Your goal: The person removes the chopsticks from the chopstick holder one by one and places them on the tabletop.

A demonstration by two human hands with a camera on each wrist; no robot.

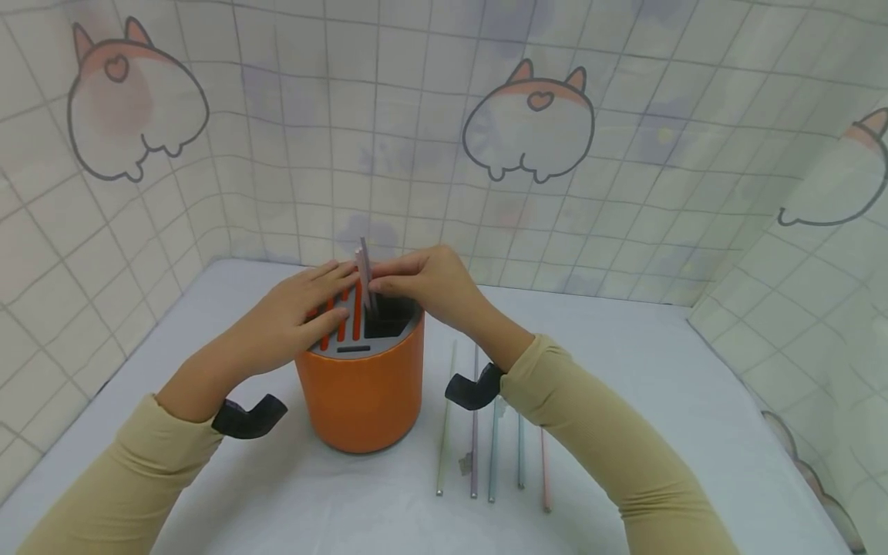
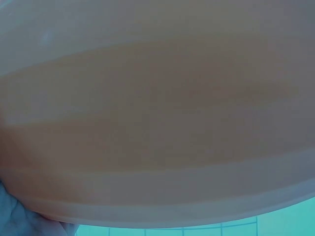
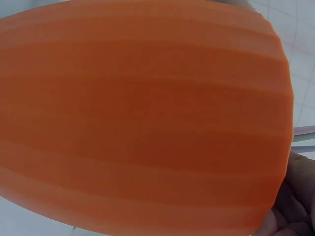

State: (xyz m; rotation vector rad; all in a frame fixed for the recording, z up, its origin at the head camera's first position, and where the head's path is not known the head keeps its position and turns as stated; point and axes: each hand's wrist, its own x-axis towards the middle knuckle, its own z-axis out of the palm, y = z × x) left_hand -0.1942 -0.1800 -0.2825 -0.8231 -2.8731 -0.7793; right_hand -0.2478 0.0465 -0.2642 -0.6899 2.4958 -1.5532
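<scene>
Fingers of the left hand (image 1: 298,316) lie flat and relaxed across the grey slotted top of an orange cylindrical holder (image 1: 361,385), which stands upright on the white bench (image 1: 659,401); they hold nothing and rest over the orange slots. Just to the right, the right hand (image 1: 430,285) pinches a pale stick (image 1: 364,266) between thumb and curled fingers, upright over the holder's dark square opening. Right of the holder, partly under the right forearm, five thin sticks (image 1: 486,455) in pale green, purple, blue and pink lie side by side on the bench. Both wrist views show only the holder's orange wall, close up.
</scene>
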